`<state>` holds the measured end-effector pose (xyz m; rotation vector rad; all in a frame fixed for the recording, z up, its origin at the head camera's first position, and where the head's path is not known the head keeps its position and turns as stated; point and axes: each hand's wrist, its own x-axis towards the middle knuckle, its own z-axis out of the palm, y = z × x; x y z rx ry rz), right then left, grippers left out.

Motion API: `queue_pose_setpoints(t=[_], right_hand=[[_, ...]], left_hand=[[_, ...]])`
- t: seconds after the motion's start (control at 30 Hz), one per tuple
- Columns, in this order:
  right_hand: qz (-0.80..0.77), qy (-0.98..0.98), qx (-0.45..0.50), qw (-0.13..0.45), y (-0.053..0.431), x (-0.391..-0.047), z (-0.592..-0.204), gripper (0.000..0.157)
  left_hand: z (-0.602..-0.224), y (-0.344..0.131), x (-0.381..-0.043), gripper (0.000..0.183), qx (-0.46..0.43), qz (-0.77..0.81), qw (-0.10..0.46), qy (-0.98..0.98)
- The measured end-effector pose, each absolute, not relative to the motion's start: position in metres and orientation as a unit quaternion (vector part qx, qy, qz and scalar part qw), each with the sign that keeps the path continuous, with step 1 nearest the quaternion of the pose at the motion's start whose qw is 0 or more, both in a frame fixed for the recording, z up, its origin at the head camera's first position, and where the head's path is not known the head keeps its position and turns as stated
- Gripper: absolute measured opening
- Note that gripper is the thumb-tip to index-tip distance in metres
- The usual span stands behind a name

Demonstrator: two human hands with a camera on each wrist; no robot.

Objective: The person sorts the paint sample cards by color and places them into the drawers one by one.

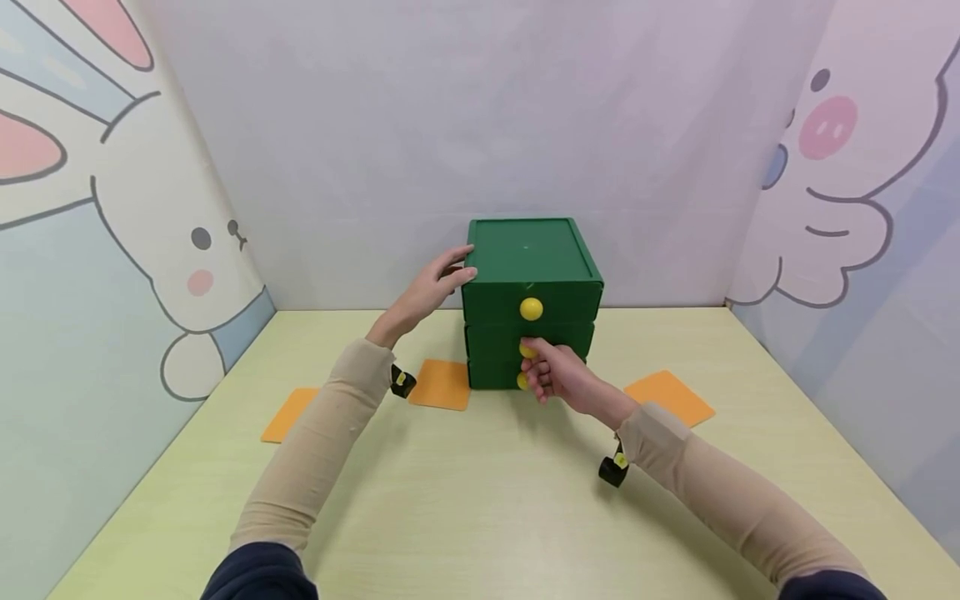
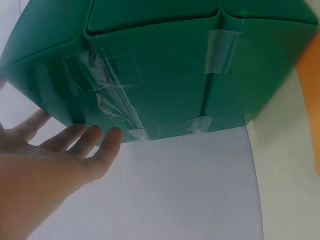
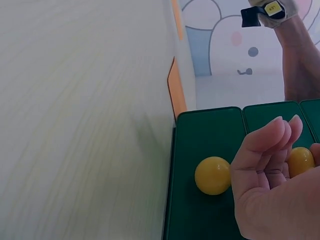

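A green cabinet (image 1: 525, 250) of three stacked drawers stands against the back wall, each drawer front bearing a round yellow knob. My left hand (image 1: 435, 283) touches the upper left side of the cabinet, its fingers loosely extended at the top edge. In the left wrist view, the fingertips (image 2: 111, 140) lie along the taped green side. With thumb and fingers, my right hand (image 1: 570, 383) pinches the middle knob (image 3: 301, 159), which is partly hidden. The bottom knob (image 3: 213, 176) sits beside the curled fingers. Above the right hand is the top knob (image 1: 531, 309). All three drawers look closed.
Orange square sheets lie on the pale table (image 1: 465, 508): one far left (image 1: 291, 414), one left of the cabinet (image 1: 439, 384), and one on the right (image 1: 670, 397), partly behind the right forearm. Walls with cartoon animals enclose the back and sides.
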<state>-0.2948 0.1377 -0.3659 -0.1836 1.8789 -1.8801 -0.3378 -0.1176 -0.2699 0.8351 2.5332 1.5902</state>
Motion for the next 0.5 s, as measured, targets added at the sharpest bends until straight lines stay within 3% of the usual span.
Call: queue_pose_setpoints(t=[0.3, 0.5], right_hand=[[-0.636, 0.726, -0.092, 0.244, 0.148, -0.287, -0.375, 0.057], [-0.6, 0.758, -0.045, 0.252, 0.15, -0.284, -0.393, 0.06]], left_hand=[[-0.26, -0.115, -0.322, 0.058, 0.274, 0.509, 0.016, 0.816], [-0.26, -0.115, -0.323, 0.058, 0.272, 0.512, 0.015, 0.815]])
